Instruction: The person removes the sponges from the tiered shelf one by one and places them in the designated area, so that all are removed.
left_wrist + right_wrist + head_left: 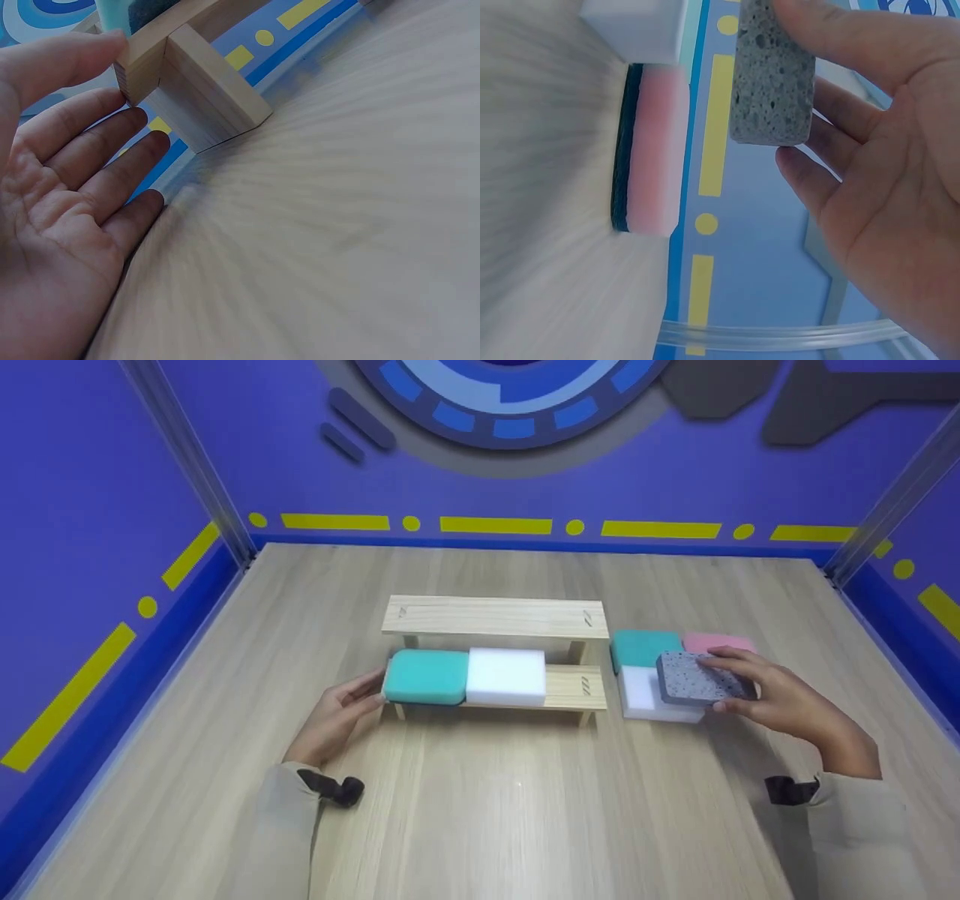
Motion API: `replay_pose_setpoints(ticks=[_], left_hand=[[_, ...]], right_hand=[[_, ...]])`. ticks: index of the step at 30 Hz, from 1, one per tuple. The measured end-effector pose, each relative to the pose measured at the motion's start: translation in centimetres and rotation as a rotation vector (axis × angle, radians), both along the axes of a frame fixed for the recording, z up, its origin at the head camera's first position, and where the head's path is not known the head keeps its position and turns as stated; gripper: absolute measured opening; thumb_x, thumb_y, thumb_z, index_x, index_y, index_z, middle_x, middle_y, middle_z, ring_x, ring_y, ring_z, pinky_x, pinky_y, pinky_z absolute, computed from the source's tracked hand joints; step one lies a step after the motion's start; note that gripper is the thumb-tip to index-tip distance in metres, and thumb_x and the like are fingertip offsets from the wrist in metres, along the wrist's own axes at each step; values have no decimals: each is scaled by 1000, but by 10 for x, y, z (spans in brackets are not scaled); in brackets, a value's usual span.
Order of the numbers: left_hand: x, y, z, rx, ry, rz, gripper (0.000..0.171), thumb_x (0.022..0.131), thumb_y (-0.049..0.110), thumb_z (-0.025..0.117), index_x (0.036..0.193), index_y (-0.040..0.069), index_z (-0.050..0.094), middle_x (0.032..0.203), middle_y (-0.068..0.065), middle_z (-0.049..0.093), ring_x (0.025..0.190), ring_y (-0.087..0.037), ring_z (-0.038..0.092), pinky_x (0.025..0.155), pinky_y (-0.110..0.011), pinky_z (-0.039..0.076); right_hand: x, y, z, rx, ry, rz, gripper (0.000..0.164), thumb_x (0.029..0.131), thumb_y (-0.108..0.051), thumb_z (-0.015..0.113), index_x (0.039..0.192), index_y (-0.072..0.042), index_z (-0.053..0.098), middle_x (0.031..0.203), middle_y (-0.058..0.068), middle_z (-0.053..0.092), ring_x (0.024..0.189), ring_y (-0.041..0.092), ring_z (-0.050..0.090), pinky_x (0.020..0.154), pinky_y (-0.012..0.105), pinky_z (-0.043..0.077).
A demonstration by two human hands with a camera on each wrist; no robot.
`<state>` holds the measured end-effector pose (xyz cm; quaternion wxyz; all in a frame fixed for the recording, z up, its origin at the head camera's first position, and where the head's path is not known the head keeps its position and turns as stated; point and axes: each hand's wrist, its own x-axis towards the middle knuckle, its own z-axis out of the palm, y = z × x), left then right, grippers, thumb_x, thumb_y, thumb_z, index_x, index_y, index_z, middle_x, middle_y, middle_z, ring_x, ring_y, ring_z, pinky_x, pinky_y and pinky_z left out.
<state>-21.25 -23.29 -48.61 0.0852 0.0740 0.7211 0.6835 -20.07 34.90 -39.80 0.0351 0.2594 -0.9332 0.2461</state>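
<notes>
A two-step wooden rack (495, 616) stands mid-table. On its lower step a teal sponge (426, 676) lies at the left, touching a white sponge (506, 676). My left hand (337, 718) holds the left end of that lower step, the thumb (90, 60) and index finger on either side of the board's end. With thumb and fingers my right hand (787, 697) grips a grey, porous, speckled sponge (772, 82), held up in the air. Beneath it lies another white sponge (649, 705), partly hidden, with a second teal sponge (646, 646) and a pink sponge (720, 642) behind.
The wooden table (517, 810) is bounded by a blue back wall (525, 495) and blue side walls with yellow marks. Metal corner posts (187, 457) rise at both back corners. The rack's upper step is bare, as is the right end of its lower step.
</notes>
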Motion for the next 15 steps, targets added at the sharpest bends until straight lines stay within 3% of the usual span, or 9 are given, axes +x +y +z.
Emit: replay_pose_setpoints(ticks=[2, 5, 9, 12, 13, 15], left_hand=[[0, 0, 0, 1, 0, -1, 60, 92, 21, 66, 144, 4, 41, 151, -8, 41, 139, -19, 39, 109, -21, 38], [-1, 0, -1, 0, -2, -2, 60, 92, 21, 65, 144, 4, 41, 151, -9, 40, 139, -19, 38, 109, -22, 38], [-1, 0, -2, 1, -1, -1, 60, 92, 21, 65, 144, 3, 41, 151, -9, 40, 140, -20, 38, 110, -22, 38], [-1, 0, -2, 5, 0, 5, 60, 92, 21, 66, 144, 3, 42, 151, -9, 41, 139, -20, 38, 109, -22, 39], [-1, 0, -2, 5, 1, 5, 59, 92, 20, 66, 144, 3, 42, 151, -9, 41, 139, -20, 38, 109, -21, 39], [-1, 0, -2, 16, -1, 3, 59, 92, 19, 65, 144, 3, 42, 151, -10, 41, 139, -20, 38, 108, -20, 39]], right_hand=[[0, 3, -1, 2, 13, -2, 62, 79, -8, 76, 137, -6, 52, 139, 24, 47, 128, 23, 44, 90, -9, 18], [2, 7, 0, -6, 0, -11, 62, 79, -8, 76, 137, -6, 52, 140, 26, 45, 131, 25, 42, 90, -9, 18], [3, 10, 0, -14, -53, -29, 62, 80, -6, 74, 138, -6, 51, 142, 29, 40, 126, 54, 38, 90, -8, 15], [4, 14, -2, -16, -75, -41, 62, 81, -6, 73, 138, -7, 50, 144, 30, 38, 128, 56, 35, 91, -7, 15], [5, 15, -2, -14, -80, -48, 62, 81, -6, 73, 138, -7, 50, 144, 30, 37, 129, 57, 34, 96, -4, 19], [6, 17, -2, -23, -99, -62, 63, 81, -5, 73, 140, -7, 49, 146, 31, 34, 130, 57, 31, 113, 16, 28]])
